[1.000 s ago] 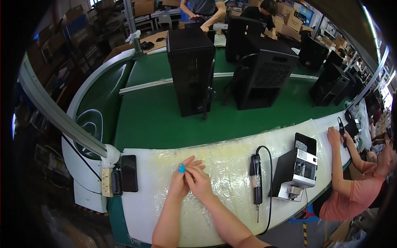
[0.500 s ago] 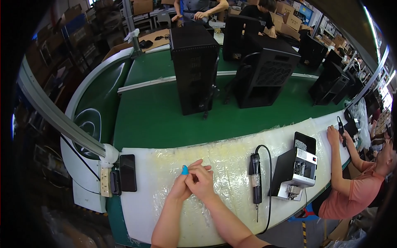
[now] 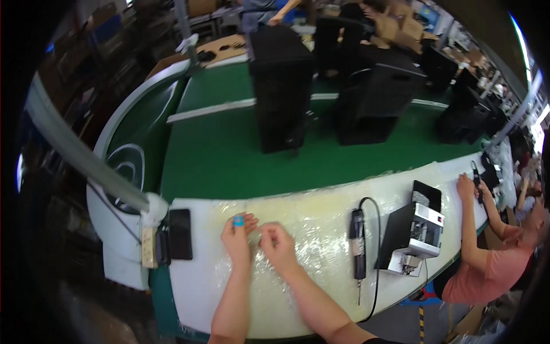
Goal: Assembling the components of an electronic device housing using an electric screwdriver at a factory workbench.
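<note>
A crowded workshop stretches behind a curved green conveyor (image 3: 212, 166), where tall black computer cases (image 3: 281, 86) stand upright, blurred. On the near side runs a white bench (image 3: 197, 298), its middle covered with glossy, wrinkled clear film (image 3: 321, 235).

Over this film the two bare hands are raised side by side, a small gap between them. A bright blue wrap (image 3: 238, 221) sits around one digit of the left hand (image 3: 236, 239), near its tip; whether that is the thumb or a finger is hard to tell. The other left fingers reach loosely toward the right, slightly apart. The right hand (image 3: 278, 246) has its fingers curled inward close to the thumb; whether they pinch anything is too blurred to tell.

A dark phone (image 3: 180, 234) lies left of the hands, next to a power strip (image 3: 149, 247). To their right, well apart, lies a black electric screwdriver (image 3: 358, 243), then a black-and-silver machine (image 3: 421, 232) with a dark tray (image 3: 427, 195) just behind it. Farther right, a person in a salmon shirt (image 3: 507, 272) works at the same bench.
</note>
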### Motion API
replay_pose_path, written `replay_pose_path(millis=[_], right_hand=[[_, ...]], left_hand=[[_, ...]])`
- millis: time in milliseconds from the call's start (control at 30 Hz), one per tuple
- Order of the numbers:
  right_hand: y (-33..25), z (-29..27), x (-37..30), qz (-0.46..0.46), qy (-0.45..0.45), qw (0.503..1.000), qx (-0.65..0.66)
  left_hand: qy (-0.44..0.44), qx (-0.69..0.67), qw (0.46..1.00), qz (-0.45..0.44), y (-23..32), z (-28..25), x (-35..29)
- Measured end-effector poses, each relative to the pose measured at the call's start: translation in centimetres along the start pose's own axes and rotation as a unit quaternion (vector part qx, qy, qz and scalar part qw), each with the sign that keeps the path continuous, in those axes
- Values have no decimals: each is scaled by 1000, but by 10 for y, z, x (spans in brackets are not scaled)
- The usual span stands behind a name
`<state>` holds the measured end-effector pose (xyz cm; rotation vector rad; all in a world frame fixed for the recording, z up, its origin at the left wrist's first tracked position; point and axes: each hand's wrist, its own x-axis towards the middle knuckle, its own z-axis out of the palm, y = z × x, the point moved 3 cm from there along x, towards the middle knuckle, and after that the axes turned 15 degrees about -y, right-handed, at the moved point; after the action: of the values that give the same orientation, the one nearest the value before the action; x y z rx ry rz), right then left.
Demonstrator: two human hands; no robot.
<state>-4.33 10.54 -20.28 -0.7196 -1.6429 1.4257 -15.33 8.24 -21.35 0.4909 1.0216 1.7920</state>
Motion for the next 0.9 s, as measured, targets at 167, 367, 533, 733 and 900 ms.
replay_pose_path(millis=[167, 367, 533, 733, 900], right_hand=[[-8, -7, 5, 14, 15, 1000, 10], [-15, -3, 3, -17, 13, 999, -35], [-33, -6, 3, -85, 0, 981, -176], [-36, -13, 6, -19, -31, 975, -219], [-26, -12, 9, 25, -2, 983, -182]], left_hand=[[71, 345, 929, 114, 5, 6, -7], [47, 537, 807, 242, 17, 18, -17], [58, 626, 707, 323, 25, 26, -21], [45, 647, 688, 325, 19, 28, -19], [27, 657, 687, 309, 16, 31, -15]])
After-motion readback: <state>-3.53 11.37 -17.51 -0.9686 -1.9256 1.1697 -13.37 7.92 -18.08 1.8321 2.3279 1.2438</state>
